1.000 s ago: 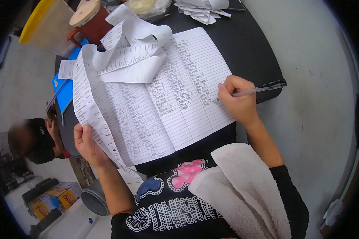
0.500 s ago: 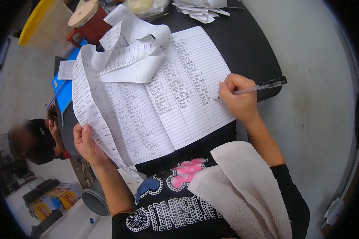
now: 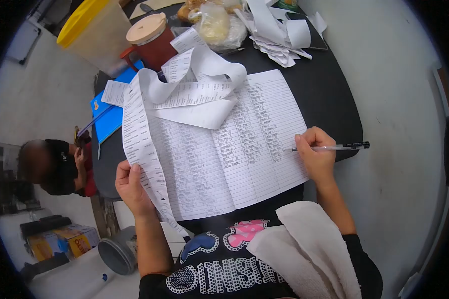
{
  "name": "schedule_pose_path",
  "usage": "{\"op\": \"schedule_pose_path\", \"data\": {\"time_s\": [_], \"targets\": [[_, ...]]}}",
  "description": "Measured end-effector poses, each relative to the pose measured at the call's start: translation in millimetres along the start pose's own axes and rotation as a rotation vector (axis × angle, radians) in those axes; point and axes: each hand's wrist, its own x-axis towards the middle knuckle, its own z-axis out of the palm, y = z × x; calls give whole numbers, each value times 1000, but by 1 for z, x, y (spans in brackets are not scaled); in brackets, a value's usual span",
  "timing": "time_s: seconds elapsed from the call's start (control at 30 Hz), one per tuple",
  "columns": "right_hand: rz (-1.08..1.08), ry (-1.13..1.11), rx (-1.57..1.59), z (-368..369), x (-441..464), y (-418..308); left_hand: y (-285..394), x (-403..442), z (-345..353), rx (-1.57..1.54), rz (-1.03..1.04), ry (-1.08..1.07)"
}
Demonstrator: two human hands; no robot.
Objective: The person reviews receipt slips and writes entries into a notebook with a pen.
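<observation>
An open lined notebook (image 3: 264,179) lies on the black table, its pages filled with handwritten columns. My right hand (image 3: 317,155) grips a clear pen with a black cap end (image 3: 341,147), its tip at the right page near the last written lines. My left hand (image 3: 134,188) pinches the edge of a long printed receipt strip (image 3: 140,134) between thumb and fingers. The strip hangs down along the left page, and its upper part curls in loops over the top of the notebook, covering some of the writing.
Behind the notebook stand a red mug (image 3: 157,50) with a lid and a yellow-rimmed clear container (image 3: 97,37). A blue folder (image 3: 107,119) lies at the left. Plastic bags (image 3: 219,30), crumpled receipts (image 3: 277,42) and a phone (image 3: 317,42) sit farther back. Another person (image 3: 60,167) is at the left.
The view has shifted, so the table's things appear lower and farther right. My right hand and pen have tilted flatter beside the page's writing; my left hand still holds the receipt strip.
</observation>
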Motion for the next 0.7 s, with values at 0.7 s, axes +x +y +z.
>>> {"op": "schedule_pose_path", "data": {"time_s": [0.7], "targets": [[3, -30, 67, 1, -1, -2, -1, 0, 2, -12, 34, -9]]}}
